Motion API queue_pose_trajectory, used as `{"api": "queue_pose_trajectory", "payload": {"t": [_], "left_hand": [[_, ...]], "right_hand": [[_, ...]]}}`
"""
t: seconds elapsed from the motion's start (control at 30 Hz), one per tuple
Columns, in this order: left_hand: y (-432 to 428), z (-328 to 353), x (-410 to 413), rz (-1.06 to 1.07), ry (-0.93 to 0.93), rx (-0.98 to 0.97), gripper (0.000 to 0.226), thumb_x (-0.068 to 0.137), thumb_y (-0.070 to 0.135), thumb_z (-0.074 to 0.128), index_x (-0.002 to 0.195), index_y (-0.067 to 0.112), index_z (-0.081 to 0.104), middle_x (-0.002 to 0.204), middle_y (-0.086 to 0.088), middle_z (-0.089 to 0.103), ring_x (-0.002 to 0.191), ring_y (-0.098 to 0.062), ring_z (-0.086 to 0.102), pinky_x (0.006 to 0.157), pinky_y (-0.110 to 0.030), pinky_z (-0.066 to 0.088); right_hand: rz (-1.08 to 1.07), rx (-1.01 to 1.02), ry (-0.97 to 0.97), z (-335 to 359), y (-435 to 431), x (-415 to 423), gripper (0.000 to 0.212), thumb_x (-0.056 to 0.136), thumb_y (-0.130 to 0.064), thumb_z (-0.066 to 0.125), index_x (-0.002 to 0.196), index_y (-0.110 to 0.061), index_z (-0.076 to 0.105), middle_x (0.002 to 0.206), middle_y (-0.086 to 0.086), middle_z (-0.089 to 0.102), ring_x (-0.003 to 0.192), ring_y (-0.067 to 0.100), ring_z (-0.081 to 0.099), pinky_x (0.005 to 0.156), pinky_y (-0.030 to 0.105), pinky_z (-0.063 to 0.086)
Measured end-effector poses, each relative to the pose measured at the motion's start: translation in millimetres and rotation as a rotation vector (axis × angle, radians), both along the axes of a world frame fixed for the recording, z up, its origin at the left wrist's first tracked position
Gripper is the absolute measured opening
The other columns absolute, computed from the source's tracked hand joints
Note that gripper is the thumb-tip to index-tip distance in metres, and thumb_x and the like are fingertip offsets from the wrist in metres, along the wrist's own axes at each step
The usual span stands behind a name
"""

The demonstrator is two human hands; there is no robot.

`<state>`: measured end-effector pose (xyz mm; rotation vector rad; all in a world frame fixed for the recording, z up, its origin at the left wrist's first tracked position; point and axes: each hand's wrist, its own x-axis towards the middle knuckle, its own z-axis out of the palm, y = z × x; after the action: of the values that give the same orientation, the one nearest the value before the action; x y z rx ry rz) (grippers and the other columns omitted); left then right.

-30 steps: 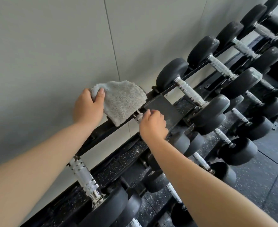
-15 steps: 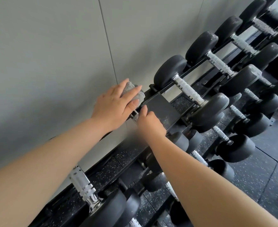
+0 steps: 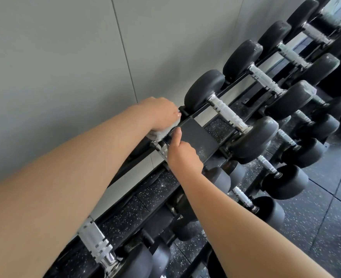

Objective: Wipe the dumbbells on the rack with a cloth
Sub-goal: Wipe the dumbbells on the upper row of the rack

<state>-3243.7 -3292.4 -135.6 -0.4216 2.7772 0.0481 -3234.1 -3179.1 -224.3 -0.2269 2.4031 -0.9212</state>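
Observation:
My left hand point(image 3: 161, 114) presses a grey cloth point(image 3: 157, 134) over the far head of a dumbbell on the rack's top tier; that head is hidden under hand and cloth. Only a strip of the cloth shows below my palm. My right hand point(image 3: 182, 153) grips the same dumbbell's chrome handle point(image 3: 162, 150), thumb pointing up along the rack's flat black bracket point(image 3: 198, 137). Just right sits another black dumbbell point(image 3: 230, 115) with a knurled chrome handle.
A black tiered rack point(image 3: 137, 209) runs diagonally along a pale grey wall point(image 3: 65, 57), with several more black dumbbells receding to the upper right and on lower tiers. A chrome handle point(image 3: 94, 242) lies near my left forearm. Dark speckled rubber floor point(image 3: 326, 217) lies on the right.
The cloth was held up open in my left hand; that hand has brought it down and right onto the dumbbell's far head and covers it. My right hand stays on the handle.

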Motion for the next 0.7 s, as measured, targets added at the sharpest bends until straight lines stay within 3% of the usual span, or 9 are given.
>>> {"api": "queue_pose_trajectory", "payload": {"t": [0.13, 0.27, 0.4, 0.47, 0.53, 0.6, 0.63, 0.7], "left_hand": [[1, -2, -17, 0.018, -0.025, -0.033, 0.039, 0.100, 0.036, 0.035, 0.120, 0.013, 0.060, 0.127, -0.015, 0.057, 0.114, -0.036, 0.052, 0.092, -0.037, 0.040], [1, 1, 1, 0.014, 0.094, -0.007, 0.036, 0.096, 0.040, 0.039, 0.119, 0.028, 0.064, 0.123, -0.009, 0.060, 0.112, -0.036, 0.053, 0.084, -0.034, 0.040], [-15, -18, 46, -0.084, 0.496, 0.232, 0.044, 0.088, 0.048, 0.036, 0.115, 0.034, 0.068, 0.129, 0.005, 0.059, 0.106, -0.019, 0.060, 0.087, -0.030, 0.042], [-20, -30, 71, -0.135, 0.730, 0.337, 0.043, 0.092, 0.046, 0.039, 0.119, 0.029, 0.067, 0.135, 0.003, 0.057, 0.086, 0.001, 0.058, 0.083, -0.030, 0.047], [-20, -37, 85, -0.153, 0.812, 0.336, 0.042, 0.095, 0.041, 0.040, 0.121, 0.024, 0.066, 0.136, -0.001, 0.056, 0.076, 0.003, 0.050, 0.079, -0.029, 0.048], [-17, -35, 83, -0.132, 0.787, 0.303, 0.045, 0.095, 0.043, 0.036, 0.123, 0.024, 0.066, 0.138, -0.002, 0.055, 0.085, -0.005, 0.059, 0.085, -0.033, 0.050], [-15, -31, 79, -0.109, 0.751, 0.284, 0.046, 0.095, 0.044, 0.034, 0.123, 0.024, 0.065, 0.139, -0.002, 0.054, 0.098, -0.016, 0.063, 0.089, -0.037, 0.050], [-13, -21, 65, -0.049, 0.615, 0.249, 0.047, 0.096, 0.044, 0.032, 0.125, 0.027, 0.064, 0.141, 0.000, 0.051, 0.119, -0.024, 0.056, 0.098, -0.039, 0.044]], "right_hand": [[-0.025, 0.001, 0.084, 0, -3, 3, 0.079, 0.099, -0.061, 0.000, 0.121, -0.017, 0.062, 0.117, 0.009, 0.064, 0.107, 0.032, 0.059, 0.085, 0.041, 0.038], [-0.035, -0.016, 0.110, -2, -4, 5, 0.079, 0.098, -0.060, -0.001, 0.117, -0.018, 0.063, 0.117, 0.008, 0.063, 0.104, 0.032, 0.060, 0.092, 0.045, 0.043], [-0.045, -0.022, 0.102, 0, -5, 6, 0.081, 0.098, -0.061, -0.002, 0.114, -0.018, 0.065, 0.114, 0.008, 0.064, 0.103, 0.032, 0.060, 0.093, 0.045, 0.042], [-0.041, -0.009, 0.102, 0, -5, 6, 0.083, 0.097, -0.061, -0.003, 0.111, -0.018, 0.066, 0.110, 0.008, 0.066, 0.101, 0.031, 0.061, 0.090, 0.044, 0.043], [-0.028, -0.001, 0.098, 0, -5, 6, 0.084, 0.097, -0.062, -0.004, 0.109, -0.017, 0.066, 0.108, 0.008, 0.066, 0.099, 0.031, 0.061, 0.089, 0.044, 0.043], [-0.017, 0.001, 0.094, 0, -5, 6, 0.084, 0.097, -0.061, -0.004, 0.109, -0.017, 0.066, 0.107, 0.008, 0.066, 0.099, 0.031, 0.061, 0.090, 0.044, 0.044], [-0.015, 0.003, 0.093, 0, -5, 6, 0.084, 0.097, -0.061, -0.005, 0.108, -0.017, 0.066, 0.106, 0.008, 0.066, 0.099, 0.031, 0.061, 0.091, 0.044, 0.044], [-0.009, 0.008, 0.089, 0, -5, 5, 0.084, 0.097, -0.060, -0.005, 0.104, -0.016, 0.066, 0.104, 0.008, 0.066, 0.096, 0.031, 0.061, 0.090, 0.044, 0.045]]}}
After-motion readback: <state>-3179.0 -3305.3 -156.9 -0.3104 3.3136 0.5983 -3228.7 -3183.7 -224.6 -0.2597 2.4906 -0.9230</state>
